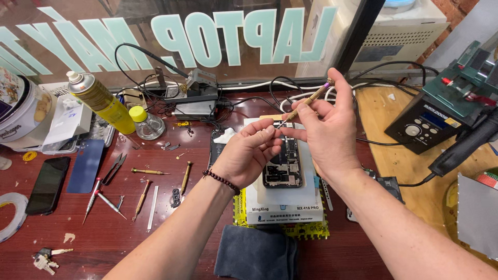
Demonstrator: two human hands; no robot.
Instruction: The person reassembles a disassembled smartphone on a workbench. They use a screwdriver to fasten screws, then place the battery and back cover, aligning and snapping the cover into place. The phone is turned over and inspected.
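The right hand is closed around a slim brass screwdriver, pinched between thumb and fingers and capped at its purple end by the index finger. The left hand is curled in, its fingertips pressed together at the driver's tip; whether anything tiny is gripped there cannot be told. Both hands are held above an opened phone, which is laid on a white pad near the middle of the worktop. The phone's upper part is hidden by the hands.

To the left, more brass drivers, tweezers and small snips are scattered, with a dark phone nearer the left edge. A yellow spray can is stood toward the back edge. A black station is seen by the right edge, and a grey cloth at the front edge.

The screwdriver is tilted, its long axis run from upper right down to lower left, tip pointed toward the left hand.
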